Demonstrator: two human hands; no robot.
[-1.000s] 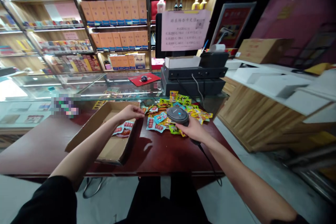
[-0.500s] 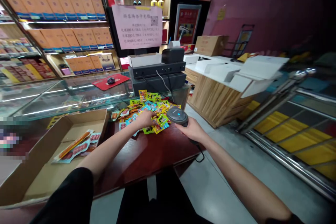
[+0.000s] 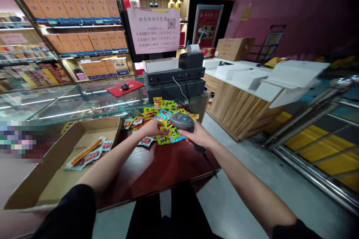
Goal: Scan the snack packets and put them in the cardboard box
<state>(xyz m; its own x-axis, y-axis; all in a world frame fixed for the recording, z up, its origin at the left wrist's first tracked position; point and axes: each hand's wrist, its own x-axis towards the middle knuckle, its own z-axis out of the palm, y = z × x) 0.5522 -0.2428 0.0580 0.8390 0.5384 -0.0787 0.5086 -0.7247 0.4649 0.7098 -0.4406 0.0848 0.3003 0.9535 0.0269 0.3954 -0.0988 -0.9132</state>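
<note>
My right hand (image 3: 198,136) grips the handle of a dark grey barcode scanner (image 3: 181,120), its head lit by a small blue light and pointed left over a pile of small snack packets (image 3: 168,105). These are yellow, green, blue and orange, heaped on a dark red tabletop (image 3: 157,170). At the pile's near side my left hand (image 3: 153,127) has its fingers curled and closed on a snack packet (image 3: 165,132), mostly hidden by the fingers. A clear-and-white packet of sausages (image 3: 146,141) lies just below that hand. The scanner's cable hangs past the table edge.
To the left is a shallow cardboard tray (image 3: 26,186) with sausage packs (image 3: 92,155) in it. Behind the pile stand a cash drawer (image 3: 175,89) and a receipt printer (image 3: 191,59). A glass counter (image 3: 64,101) holds a mouse (image 3: 125,86). Metal railings (image 3: 311,119) are at right.
The scanner has moved left, closer to my left hand and over the pile's right part. My left hand has drawn slightly toward the near edge of the pile. The view has shifted a little.
</note>
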